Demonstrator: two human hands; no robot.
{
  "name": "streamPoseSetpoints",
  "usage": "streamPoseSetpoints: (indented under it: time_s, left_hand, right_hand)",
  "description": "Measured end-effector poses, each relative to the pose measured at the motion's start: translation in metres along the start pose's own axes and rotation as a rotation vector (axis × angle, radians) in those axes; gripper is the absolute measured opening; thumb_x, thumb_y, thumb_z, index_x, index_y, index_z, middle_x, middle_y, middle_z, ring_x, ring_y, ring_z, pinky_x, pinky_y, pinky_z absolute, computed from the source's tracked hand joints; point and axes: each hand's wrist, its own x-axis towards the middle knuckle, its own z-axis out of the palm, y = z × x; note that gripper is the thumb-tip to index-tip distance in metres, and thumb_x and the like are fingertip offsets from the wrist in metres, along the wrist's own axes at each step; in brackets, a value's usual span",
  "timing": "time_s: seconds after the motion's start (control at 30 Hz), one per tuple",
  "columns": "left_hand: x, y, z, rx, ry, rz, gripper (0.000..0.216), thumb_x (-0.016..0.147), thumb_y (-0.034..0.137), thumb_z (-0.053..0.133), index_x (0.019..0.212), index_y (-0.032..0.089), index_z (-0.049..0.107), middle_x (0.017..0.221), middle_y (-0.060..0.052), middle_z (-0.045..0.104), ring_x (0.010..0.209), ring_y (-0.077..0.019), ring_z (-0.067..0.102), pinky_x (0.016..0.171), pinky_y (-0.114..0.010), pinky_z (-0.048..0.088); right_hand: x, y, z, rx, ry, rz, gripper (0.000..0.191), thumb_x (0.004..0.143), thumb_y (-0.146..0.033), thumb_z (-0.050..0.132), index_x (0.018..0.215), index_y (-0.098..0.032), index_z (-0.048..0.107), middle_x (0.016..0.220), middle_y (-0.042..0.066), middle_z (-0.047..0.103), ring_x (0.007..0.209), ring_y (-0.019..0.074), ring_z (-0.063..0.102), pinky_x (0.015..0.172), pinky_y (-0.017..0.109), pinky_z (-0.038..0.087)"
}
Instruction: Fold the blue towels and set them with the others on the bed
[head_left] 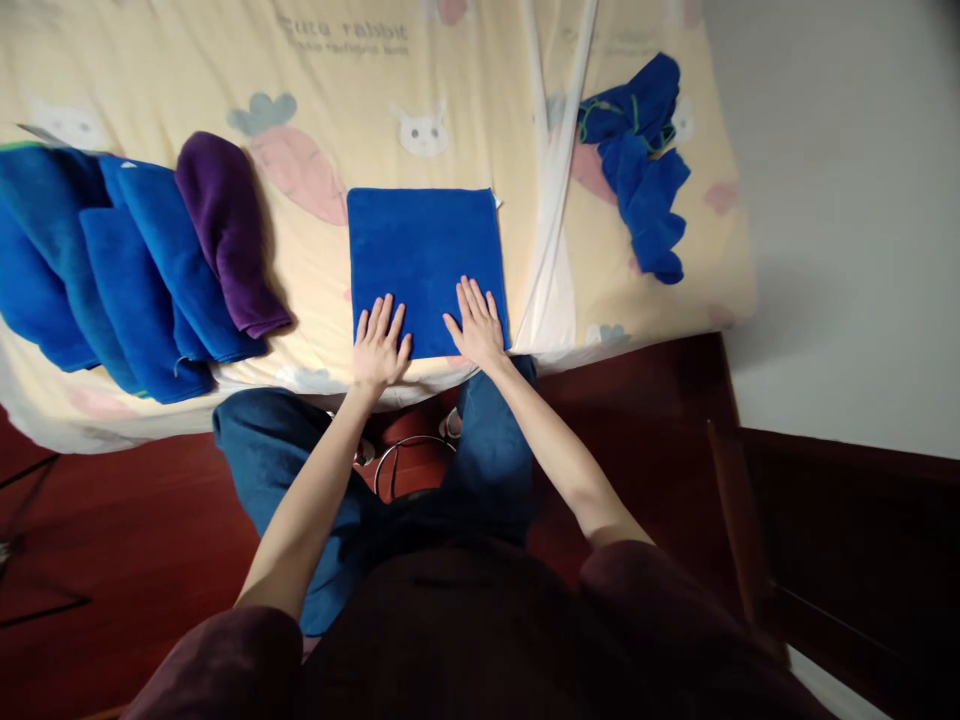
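Note:
A blue towel, roughly square, lies flat on the bed in front of me, with a small white tag at its upper right corner. My left hand rests palm down on its lower left corner, fingers stretched out. On the lower right part lies my right hand, also flat with the fingers spread. Neither hand grips anything. To the left is a row of rolled or folded blue towels, with a purple towel at its right end. Crumpled blue cloths with some green edging lie to the right.
The bed's yellow sheet carries rabbit and carrot prints. A white strip of cloth runs down it, right of the flat towel. A pale wall stands on the right. Below the bed edge are my knees and a dark red floor.

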Motion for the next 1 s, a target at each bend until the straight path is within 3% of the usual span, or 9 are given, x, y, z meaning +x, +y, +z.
streamPoseSetpoints:
  time_s: [0.1, 0.23, 0.33, 0.47, 0.53, 0.63, 0.77, 0.87, 1.0]
  left_hand:
    - [-0.023, -0.017, -0.013, 0.040, 0.031, -0.006, 0.068, 0.104, 0.044, 0.041, 0.167, 0.020, 0.035, 0.176, -0.013, 0.025, 0.165, -0.0313, 0.019, 0.134, -0.061, 0.017]
    - [-0.053, -0.040, -0.033, 0.035, -0.027, 0.023, 0.066, 0.104, 0.045, 0.040, 0.164, 0.018, 0.039, 0.173, -0.017, 0.032, 0.163, -0.0352, 0.026, 0.131, -0.063, 0.024]
    - [-0.071, -0.056, -0.050, -0.004, -0.062, 0.018, 0.063, 0.101, 0.045, 0.045, 0.160, 0.021, 0.045, 0.165, -0.017, 0.046, 0.158, -0.0354, 0.037, 0.128, -0.061, 0.034]
    - [-0.077, -0.063, -0.063, 0.003, 0.022, -0.029, 0.060, 0.095, 0.040, 0.056, 0.153, 0.025, 0.055, 0.151, -0.018, 0.056, 0.141, -0.0373, 0.053, 0.120, -0.059, 0.045]
    - [-0.072, -0.059, -0.062, 0.037, 0.052, -0.029, 0.057, 0.093, 0.036, 0.058, 0.149, 0.026, 0.059, 0.150, -0.018, 0.056, 0.139, -0.0387, 0.052, 0.117, -0.060, 0.045]
    - [-0.059, -0.048, -0.056, 0.057, -0.005, 0.060, 0.054, 0.093, 0.029, 0.055, 0.147, 0.027, 0.061, 0.154, -0.016, 0.055, 0.143, -0.0389, 0.049, 0.118, -0.062, 0.042]
    - [-0.040, -0.038, -0.044, 0.021, -0.107, 0.157, 0.052, 0.093, 0.020, 0.049, 0.143, 0.025, 0.066, 0.150, -0.015, 0.060, 0.141, -0.0372, 0.052, 0.117, -0.060, 0.043]
    - [-0.028, -0.038, -0.038, 0.010, -0.100, 0.105, 0.052, 0.088, 0.014, 0.051, 0.135, 0.026, 0.071, 0.142, -0.013, 0.067, 0.131, -0.0366, 0.057, 0.112, -0.059, 0.046]
    - [-0.021, -0.048, -0.030, -0.028, 0.046, -0.016, 0.049, 0.081, 0.008, 0.052, 0.120, 0.025, 0.077, 0.132, -0.010, 0.072, 0.124, -0.0339, 0.061, 0.109, -0.056, 0.049]
  right_hand:
    - [-0.013, 0.021, -0.009, -0.008, 0.022, 0.026, 0.067, 0.110, -0.043, 0.033, 0.170, -0.014, 0.027, 0.178, 0.011, 0.021, 0.167, 0.0238, 0.017, 0.138, 0.053, 0.012]
    - [-0.036, 0.044, -0.018, 0.063, 0.026, 0.043, 0.065, 0.107, -0.038, 0.039, 0.166, -0.011, 0.036, 0.175, 0.015, 0.028, 0.166, 0.0253, 0.023, 0.137, 0.052, 0.022]
    - [-0.058, 0.058, -0.024, 0.130, 0.130, 0.123, 0.058, 0.104, -0.033, 0.043, 0.159, -0.016, 0.051, 0.167, 0.017, 0.046, 0.158, 0.0267, 0.041, 0.130, 0.049, 0.040]
    - [-0.082, 0.068, -0.028, 0.203, 0.232, 0.267, 0.055, 0.100, -0.032, 0.049, 0.153, -0.019, 0.058, 0.139, 0.020, 0.067, 0.125, 0.0304, 0.069, 0.109, 0.047, 0.059]
    - [-0.088, 0.068, -0.031, 0.189, 0.213, 0.225, 0.058, 0.096, -0.033, 0.057, 0.153, -0.018, 0.058, 0.138, 0.020, 0.067, 0.124, 0.0317, 0.068, 0.110, 0.048, 0.058]
    - [-0.088, 0.062, -0.039, 0.097, 0.167, 0.082, 0.057, 0.091, -0.031, 0.064, 0.147, -0.022, 0.064, 0.149, 0.017, 0.062, 0.140, 0.0349, 0.057, 0.121, 0.052, 0.048]
    - [-0.076, 0.053, -0.045, 0.048, -0.017, -0.056, 0.054, 0.092, -0.022, 0.054, 0.144, -0.028, 0.069, 0.152, 0.008, 0.062, 0.144, 0.0330, 0.054, 0.125, 0.056, 0.042]
    - [-0.064, 0.054, -0.040, 0.061, -0.056, -0.068, 0.060, 0.090, -0.016, 0.048, 0.146, -0.027, 0.068, 0.152, 0.005, 0.064, 0.145, 0.0307, 0.053, 0.127, 0.054, 0.040]
    - [-0.052, 0.066, -0.023, 0.123, 0.028, 0.001, 0.066, 0.084, -0.007, 0.044, 0.142, -0.021, 0.070, 0.143, 0.008, 0.070, 0.141, 0.0280, 0.057, 0.126, 0.049, 0.044]
